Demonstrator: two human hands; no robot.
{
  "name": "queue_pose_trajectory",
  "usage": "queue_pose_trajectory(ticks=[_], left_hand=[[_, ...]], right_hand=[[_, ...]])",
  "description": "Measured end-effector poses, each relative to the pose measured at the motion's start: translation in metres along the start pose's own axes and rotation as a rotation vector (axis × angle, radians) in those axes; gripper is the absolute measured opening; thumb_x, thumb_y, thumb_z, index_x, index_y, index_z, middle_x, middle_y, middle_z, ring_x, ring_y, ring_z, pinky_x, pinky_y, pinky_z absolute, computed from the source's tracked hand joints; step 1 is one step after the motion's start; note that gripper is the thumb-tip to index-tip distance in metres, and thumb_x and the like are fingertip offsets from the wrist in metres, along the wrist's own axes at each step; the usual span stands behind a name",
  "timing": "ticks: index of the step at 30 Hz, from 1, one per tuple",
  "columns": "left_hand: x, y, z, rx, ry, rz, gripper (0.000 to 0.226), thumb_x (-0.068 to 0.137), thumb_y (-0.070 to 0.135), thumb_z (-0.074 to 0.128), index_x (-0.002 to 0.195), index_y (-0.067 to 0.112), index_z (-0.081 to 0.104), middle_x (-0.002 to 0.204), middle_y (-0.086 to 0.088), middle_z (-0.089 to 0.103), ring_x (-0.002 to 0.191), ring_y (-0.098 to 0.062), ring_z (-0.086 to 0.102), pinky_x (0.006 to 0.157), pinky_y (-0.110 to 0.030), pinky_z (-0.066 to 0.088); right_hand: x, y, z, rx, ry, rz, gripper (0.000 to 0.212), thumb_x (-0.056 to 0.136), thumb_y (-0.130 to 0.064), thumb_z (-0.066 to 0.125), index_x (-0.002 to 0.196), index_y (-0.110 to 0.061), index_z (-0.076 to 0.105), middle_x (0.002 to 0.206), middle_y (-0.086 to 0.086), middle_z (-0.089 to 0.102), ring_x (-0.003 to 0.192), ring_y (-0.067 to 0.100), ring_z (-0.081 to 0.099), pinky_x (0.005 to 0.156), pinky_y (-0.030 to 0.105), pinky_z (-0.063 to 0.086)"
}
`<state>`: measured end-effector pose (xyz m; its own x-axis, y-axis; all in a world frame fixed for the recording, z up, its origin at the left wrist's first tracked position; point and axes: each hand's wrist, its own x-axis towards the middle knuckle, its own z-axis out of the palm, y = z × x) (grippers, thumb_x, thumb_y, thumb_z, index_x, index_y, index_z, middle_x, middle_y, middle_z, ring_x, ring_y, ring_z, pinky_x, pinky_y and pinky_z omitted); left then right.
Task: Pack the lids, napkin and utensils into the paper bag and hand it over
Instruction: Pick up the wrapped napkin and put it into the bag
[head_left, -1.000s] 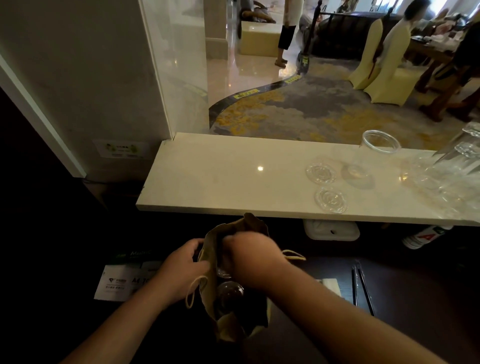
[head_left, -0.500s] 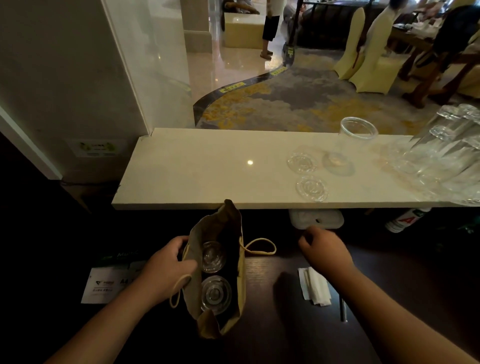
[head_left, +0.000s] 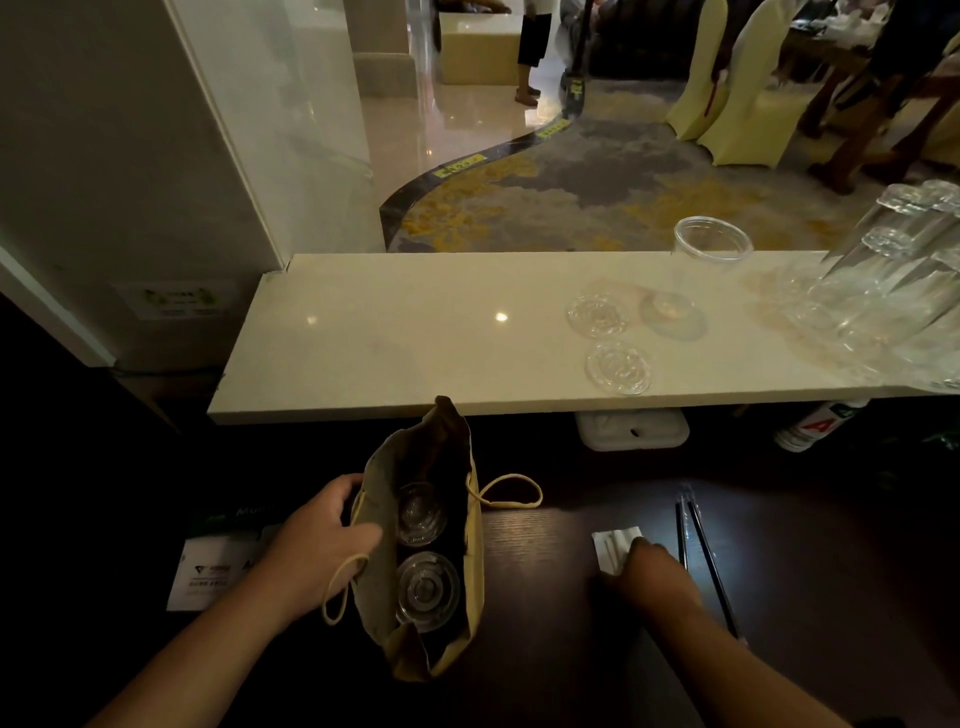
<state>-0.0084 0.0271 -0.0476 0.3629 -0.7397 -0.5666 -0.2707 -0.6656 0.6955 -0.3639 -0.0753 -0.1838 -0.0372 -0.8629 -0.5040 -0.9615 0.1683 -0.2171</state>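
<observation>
A brown paper bag (head_left: 382, 488) stands open on the dark table, with two clear lids (head_left: 426, 590) inside it. My left hand (head_left: 322, 545) grips the bag's left rim and holds it open. A white napkin (head_left: 613, 545) lies to the right of the bag. My right hand (head_left: 652, 574) rests on the napkin's near edge, fingers curled down on it; I cannot tell whether it has a grip. Dark wrapped utensils (head_left: 701, 556) lie just right of that hand. Two more clear lids (head_left: 618, 366) sit on the pale counter (head_left: 389, 338).
A clear plastic cup (head_left: 696, 275) stands on the counter beside the lids, and stacked glasses (head_left: 883, 291) crowd its right end. A white card (head_left: 213, 571) lies left of the bag. A white box (head_left: 631, 428) sits under the counter edge.
My right hand came out of the bag and moved right and down onto the napkin. The left hand kept hold of the bag's rim.
</observation>
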Motion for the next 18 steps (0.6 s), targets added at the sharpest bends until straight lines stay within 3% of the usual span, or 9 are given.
queue_pose_trajectory(ticks=[2, 4, 7, 9, 13, 15, 18], left_hand=[[0.004, -0.006, 0.0, -0.06, -0.005, -0.009, 0.044, 0.066, 0.028, 0.072, 0.098, 0.055, 0.065, 0.096, -0.003, 0.079, 0.092, -0.027, 0.077, 0.087, -0.06, 0.062], [0.01, -0.012, 0.0, -0.104, -0.004, -0.017, 0.044, 0.063, 0.03, 0.073, 0.095, 0.059, 0.066, 0.097, -0.004, 0.08, 0.095, -0.03, 0.077, 0.088, -0.063, 0.06], [0.006, -0.008, 0.0, -0.106, 0.0, -0.022, 0.041, 0.072, 0.022, 0.074, 0.096, 0.054, 0.065, 0.098, -0.007, 0.078, 0.094, -0.03, 0.076, 0.089, -0.062, 0.06], [0.004, -0.008, -0.001, -0.101, -0.003, 0.002, 0.042, 0.066, 0.026, 0.075, 0.096, 0.055, 0.066, 0.099, -0.007, 0.079, 0.095, -0.032, 0.076, 0.09, -0.064, 0.059], [-0.004, 0.003, -0.001, -0.02, 0.015, 0.026, 0.037, 0.071, 0.023, 0.068, 0.1, 0.044, 0.063, 0.095, -0.001, 0.078, 0.091, -0.023, 0.074, 0.087, -0.051, 0.061], [-0.01, 0.009, 0.0, -0.013, 0.015, 0.032, 0.035, 0.07, 0.023, 0.066, 0.096, 0.045, 0.06, 0.094, 0.001, 0.077, 0.089, -0.022, 0.073, 0.084, -0.046, 0.061], [-0.011, 0.01, 0.001, 0.009, 0.01, 0.03, 0.041, 0.086, 0.009, 0.068, 0.092, 0.048, 0.055, 0.095, 0.0, 0.075, 0.087, -0.02, 0.072, 0.073, -0.036, 0.058]], right_hand=[[-0.002, -0.007, 0.001, -0.059, -0.01, -0.054, 0.043, 0.09, -0.039, 0.071, 0.121, -0.012, 0.058, 0.088, -0.008, 0.053, 0.088, 0.017, 0.06, 0.072, 0.026, 0.045], [0.0, -0.014, 0.002, -0.127, 0.014, -0.069, 0.026, 0.097, -0.025, 0.06, 0.119, -0.01, 0.062, 0.107, 0.001, 0.068, 0.098, 0.021, 0.069, 0.078, 0.027, 0.052], [0.0, -0.017, 0.003, -0.207, 0.009, -0.053, 0.025, 0.097, -0.014, 0.051, 0.119, -0.012, 0.064, 0.119, 0.006, 0.07, 0.105, 0.021, 0.069, 0.087, 0.029, 0.055], [-0.001, -0.017, 0.002, -0.232, -0.01, -0.064, 0.025, 0.096, -0.012, 0.053, 0.119, -0.015, 0.064, 0.119, 0.003, 0.07, 0.107, 0.019, 0.069, 0.087, 0.028, 0.054], [0.005, -0.015, 0.003, -0.173, -0.016, -0.071, 0.025, 0.092, -0.017, 0.055, 0.116, -0.018, 0.064, 0.115, 0.003, 0.072, 0.106, 0.021, 0.069, 0.085, 0.032, 0.055], [0.004, -0.018, 0.004, -0.173, -0.057, -0.127, 0.022, 0.091, -0.03, 0.061, 0.11, -0.02, 0.063, 0.108, 0.0, 0.069, 0.105, 0.02, 0.068, 0.084, 0.031, 0.055], [0.002, -0.02, 0.013, -0.213, -0.098, -0.188, 0.044, 0.087, -0.044, 0.071, 0.123, -0.02, 0.058, 0.121, 0.002, 0.065, 0.114, 0.021, 0.064, 0.091, 0.031, 0.052]])
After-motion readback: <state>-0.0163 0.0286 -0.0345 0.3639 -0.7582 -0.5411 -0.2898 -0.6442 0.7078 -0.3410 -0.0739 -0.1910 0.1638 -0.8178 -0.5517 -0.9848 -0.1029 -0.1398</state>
